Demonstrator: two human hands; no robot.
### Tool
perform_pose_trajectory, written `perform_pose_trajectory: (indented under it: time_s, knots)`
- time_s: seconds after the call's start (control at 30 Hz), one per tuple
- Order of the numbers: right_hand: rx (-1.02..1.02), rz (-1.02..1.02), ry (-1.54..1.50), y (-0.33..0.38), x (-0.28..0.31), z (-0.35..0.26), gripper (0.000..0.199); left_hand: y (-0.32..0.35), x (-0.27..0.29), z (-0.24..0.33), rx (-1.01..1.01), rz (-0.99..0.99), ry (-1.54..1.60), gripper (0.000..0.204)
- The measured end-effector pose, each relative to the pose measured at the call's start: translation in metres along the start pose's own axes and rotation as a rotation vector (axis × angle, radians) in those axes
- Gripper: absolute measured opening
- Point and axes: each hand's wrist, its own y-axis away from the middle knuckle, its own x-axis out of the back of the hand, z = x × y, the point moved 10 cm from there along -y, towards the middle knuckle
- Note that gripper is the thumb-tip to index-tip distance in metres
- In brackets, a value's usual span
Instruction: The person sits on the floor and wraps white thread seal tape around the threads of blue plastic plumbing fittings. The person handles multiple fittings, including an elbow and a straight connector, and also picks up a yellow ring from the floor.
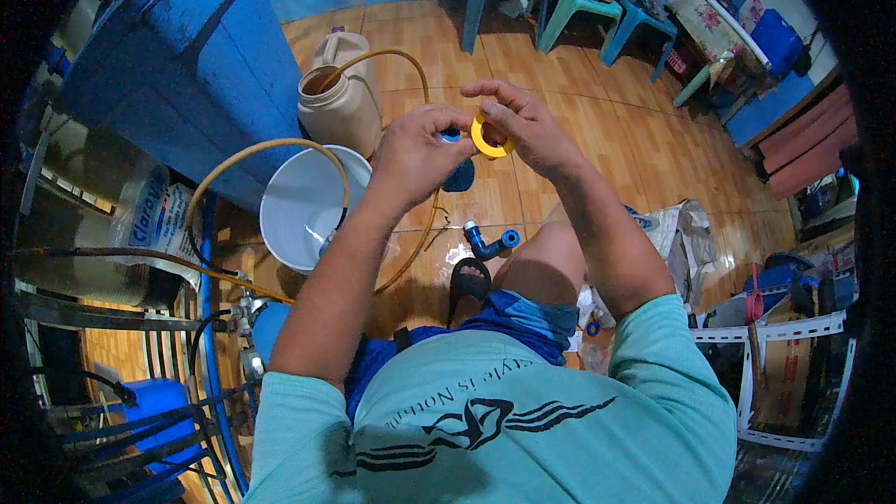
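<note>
My left hand (417, 151) is closed around a small blue pipe fitting (452, 135), of which only the blue end with a white rim shows between the fingers. My right hand (523, 123) pinches a yellow ring-shaped tape roll (487, 142) right beside that fitting. Both hands are raised in front of me, above my bent knee (541, 261). On the wooden floor below lies a blue elbow fitting (487, 243) with a white end.
A white bucket (285, 210) and a beige jug (341, 112) with a yellow hose (392, 54) stand to the left, next to a big blue tank (187, 56). Teal plastic stools (569, 5) stand at the back. A metal rack (793, 336) is at the right.
</note>
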Motion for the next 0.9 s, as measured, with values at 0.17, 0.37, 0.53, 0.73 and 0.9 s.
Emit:
perform_pose_trajectory:
  time_s: [0.17,0.37,0.53,0.73,0.9]
  knots:
    - [-0.185,-0.082,-0.182,0.009,-0.021,0.017,0.035,0.005,-0.002,-0.019,-0.045,-0.052,0.064,0.019]
    - [-0.396,-0.15,-0.437,0.023,-0.038,0.047,0.045,0.016,-0.01,-0.04,0.093,-0.087,0.189,0.019]
    - [-0.373,-0.287,-0.475,0.031,-0.048,0.046,0.05,0.025,-0.01,-0.044,0.174,-0.122,0.229,0.01]
    - [-0.36,-0.29,-0.57,0.029,-0.051,0.049,0.054,0.027,-0.004,-0.043,0.174,-0.09,0.196,0.01]
    - [-0.272,-0.23,-0.65,0.036,-0.041,0.04,0.051,0.03,0.002,-0.037,0.12,-0.024,0.083,0.011]
